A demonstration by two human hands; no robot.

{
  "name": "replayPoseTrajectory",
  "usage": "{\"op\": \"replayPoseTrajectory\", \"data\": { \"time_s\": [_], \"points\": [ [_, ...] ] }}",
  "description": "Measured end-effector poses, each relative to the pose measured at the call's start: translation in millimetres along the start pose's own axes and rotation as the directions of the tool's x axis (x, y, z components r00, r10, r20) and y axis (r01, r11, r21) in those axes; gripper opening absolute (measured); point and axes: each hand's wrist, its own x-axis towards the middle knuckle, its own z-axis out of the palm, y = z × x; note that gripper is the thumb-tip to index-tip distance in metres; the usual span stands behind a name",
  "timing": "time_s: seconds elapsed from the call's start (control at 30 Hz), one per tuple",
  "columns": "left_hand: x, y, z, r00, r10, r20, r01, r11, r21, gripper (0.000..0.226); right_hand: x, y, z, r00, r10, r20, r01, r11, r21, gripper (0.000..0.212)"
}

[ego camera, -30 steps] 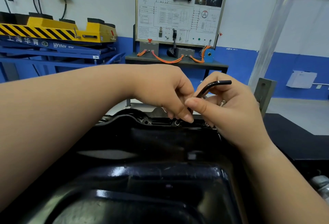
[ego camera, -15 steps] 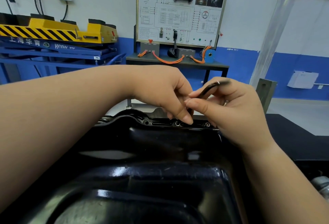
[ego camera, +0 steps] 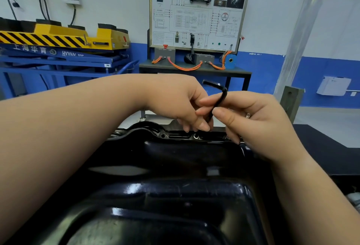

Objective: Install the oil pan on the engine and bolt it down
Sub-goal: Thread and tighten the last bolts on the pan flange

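Observation:
The glossy black oil pan fills the lower view, its far flange running under my hands. A bolt head shows in a flange hole, and another hole lies left of it. A black L-shaped hex key stands nearly upright over the flange, its short arm pointing left. My right hand pinches its shaft. My left hand has its fingertips closed around the key's lower end, which is hidden, just above the flange.
A black tabletop extends to the right of the pan. A grey metal post stands behind my right hand. Farther back are a training board on a stand and a yellow and blue lift table.
The hex key has turned: its short arm pointed right one second ago and now points left. Both hands have stayed over the same spot on the far flange.

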Motion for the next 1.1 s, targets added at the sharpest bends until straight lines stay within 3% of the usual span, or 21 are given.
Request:
{"op": "replayPoseTrajectory", "data": {
  "time_s": [0.13, 0.3, 0.43, 0.6, 0.77, 0.9, 1.1],
  "points": [
    [0.7, 0.9, 0.3, 1.000, -0.002, -0.005, 0.002, 1.000, -0.011, 0.022, 1.1, 1.5, 4.4, 0.994, -0.021, -0.111, 0.017, 0.999, -0.034, 0.009],
    [3.5, 0.7, 0.3, 0.999, 0.011, -0.041, -0.008, 0.998, 0.060, 0.026, 2.6, 8.7, 9.2, 0.982, 0.025, -0.185, -0.040, 0.996, -0.076, 0.017],
    [4.1, 1.8, -0.4, 0.998, 0.009, -0.055, -0.004, 0.996, 0.085, 0.029, 1.9, 5.5, 7.7, 0.990, -0.003, -0.138, 0.002, 1.000, -0.002, 0.010],
    [1.1, 1.0, -1.5, 0.999, 0.017, -0.050, -0.015, 0.998, 0.055, 0.021, -0.6, 0.9, 4.9, 0.997, -0.072, -0.032, 0.072, 0.997, 0.020, 0.026],
    [2.1, -1.6, -1.2, 1.000, 0.011, -0.026, -0.010, 0.999, 0.043, 0.013, 1.0, 3.1, 7.1, 0.986, -0.067, -0.154, 0.060, 0.997, -0.054, 0.007],
    [4.5, -1.8, 0.1, 0.999, 0.024, -0.025, -0.022, 0.996, 0.091, 0.015, 1.5, 8.0, 9.1, 0.978, -0.029, -0.207, 0.010, 0.996, -0.089, 0.016],
    [4.6, -1.4, -1.2, 0.998, 0.050, -0.031, -0.046, 0.991, 0.128, 0.023, 1.3, 4.8, 5.9, 0.995, -0.026, -0.101, 0.022, 0.999, -0.042, 0.012]
  ]
}}
